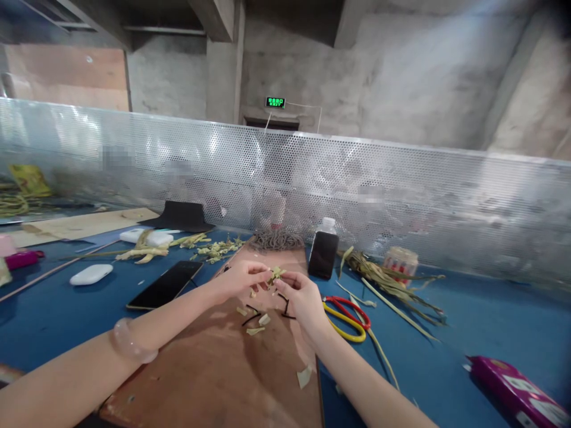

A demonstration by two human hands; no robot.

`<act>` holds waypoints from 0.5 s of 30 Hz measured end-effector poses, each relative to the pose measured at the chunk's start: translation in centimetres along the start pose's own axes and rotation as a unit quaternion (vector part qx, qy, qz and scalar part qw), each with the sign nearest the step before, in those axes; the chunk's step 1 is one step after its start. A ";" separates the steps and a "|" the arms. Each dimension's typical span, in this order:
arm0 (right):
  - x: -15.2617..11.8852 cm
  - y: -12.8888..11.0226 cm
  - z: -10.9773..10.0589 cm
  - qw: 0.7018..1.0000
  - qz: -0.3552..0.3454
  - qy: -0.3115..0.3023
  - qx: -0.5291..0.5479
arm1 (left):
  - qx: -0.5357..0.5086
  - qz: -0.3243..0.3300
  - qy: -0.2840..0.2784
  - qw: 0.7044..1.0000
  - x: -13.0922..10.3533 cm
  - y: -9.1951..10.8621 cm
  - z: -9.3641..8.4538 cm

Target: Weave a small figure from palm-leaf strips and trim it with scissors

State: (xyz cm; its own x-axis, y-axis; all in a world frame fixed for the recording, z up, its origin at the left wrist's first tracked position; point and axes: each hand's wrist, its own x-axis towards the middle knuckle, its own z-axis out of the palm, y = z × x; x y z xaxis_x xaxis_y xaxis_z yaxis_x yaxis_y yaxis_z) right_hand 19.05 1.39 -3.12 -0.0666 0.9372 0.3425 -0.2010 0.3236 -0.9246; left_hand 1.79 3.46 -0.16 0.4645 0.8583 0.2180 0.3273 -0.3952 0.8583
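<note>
My left hand (243, 278) and my right hand (306, 297) meet over a brown wooden board (214, 371). Between their fingertips is a small pale-green knotted piece of plant strip (276, 274), pinched from both sides. Its exact shape is too small to make out. Beneath the hands lie pale strip scraps (256, 331) and thin dark pieces (251, 319). Beside my right wrist rest scissors with red and yellow handles (363, 339); their blades are hidden.
Left of the board lie a black phone (167, 285), a white case (91, 274) and a pile of small green pieces (218, 249). To the right are another phone (323, 255) propped against a bottle, dried leaf strips (379, 270) and a purple packet (513, 389). A perforated metal screen (401, 196) stands behind.
</note>
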 end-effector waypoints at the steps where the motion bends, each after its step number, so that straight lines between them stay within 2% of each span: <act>1: 0.0 -0.2 0.0 1.000 -0.003 -0.009 -0.001 | 0.016 0.007 0.016 1.000 0.0 0.1 0.0; 5: 0.2 -0.8 -0.4 0.999 -0.021 -0.021 -0.041 | 0.104 0.044 0.080 0.990 -0.2 0.4 0.3; 15: 0.5 -1.0 -1.1 0.990 -0.049 -0.026 -0.133 | 0.193 0.059 0.112 0.973 -0.7 1.1 1.9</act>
State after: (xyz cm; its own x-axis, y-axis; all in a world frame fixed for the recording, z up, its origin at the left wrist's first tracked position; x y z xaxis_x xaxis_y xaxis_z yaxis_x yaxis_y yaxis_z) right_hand 20.26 1.62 -2.18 -0.1112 0.8935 0.4350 0.0552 0.4426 -0.8950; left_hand 3.36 1.77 -0.22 0.3403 0.8321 0.4380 0.5876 -0.5518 0.5919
